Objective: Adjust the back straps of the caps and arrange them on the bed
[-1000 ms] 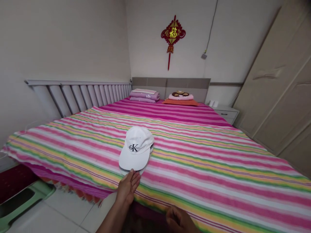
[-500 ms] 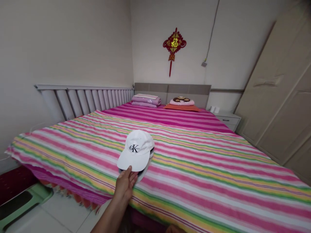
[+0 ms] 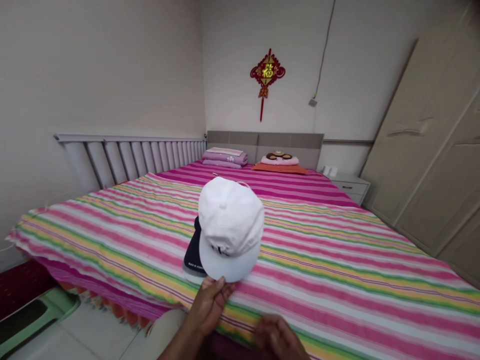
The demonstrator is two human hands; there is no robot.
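Beyond left grip (image 3: 210,306) | white cap (image 3: 231,215) (brim (image 3: 230,267) pinched fast) | right grip (image 3: 278,336) half-curled, empty

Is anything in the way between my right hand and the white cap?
Nothing visible stands between the right hand and the right side of the white cap. The left hand holds its brim, and the dark cap shows past its left side.

Striped bed (image 3: 337,280), stacked caps (image 3: 192,252), folded purple bedding (image 3: 223,159)
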